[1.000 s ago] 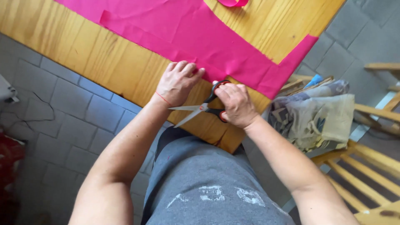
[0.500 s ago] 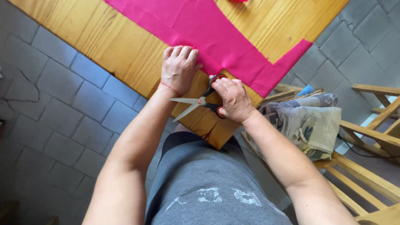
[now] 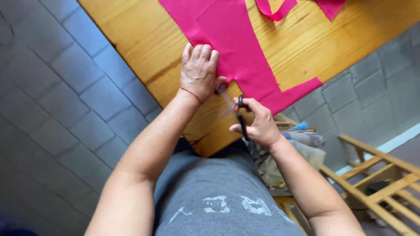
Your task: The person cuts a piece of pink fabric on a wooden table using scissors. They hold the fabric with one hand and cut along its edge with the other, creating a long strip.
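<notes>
Since half a second ago the scissors (image 3: 234,111) have swung blades-up into the pink fabric (image 3: 236,48) at the surface's (image 3: 131,39) near corner, my right hand (image 3: 258,124) clamped on their handles, my left hand (image 3: 199,70) flat, open, pinning cloth beside the cut.

**Camera Arrangement: Single Head View**

Mounted on the head, aimed steeply downward over the torso. Close range: forearms fill the lower frame, left hand (image 3: 200,70) and right hand (image 3: 258,123) at centre. Rotated relative to the wooden table (image 3: 131,35), so its near edge runs diagonally, near corner at centre. Tiled floor (image 3: 52,109) visible on both sides. No second view.
</notes>
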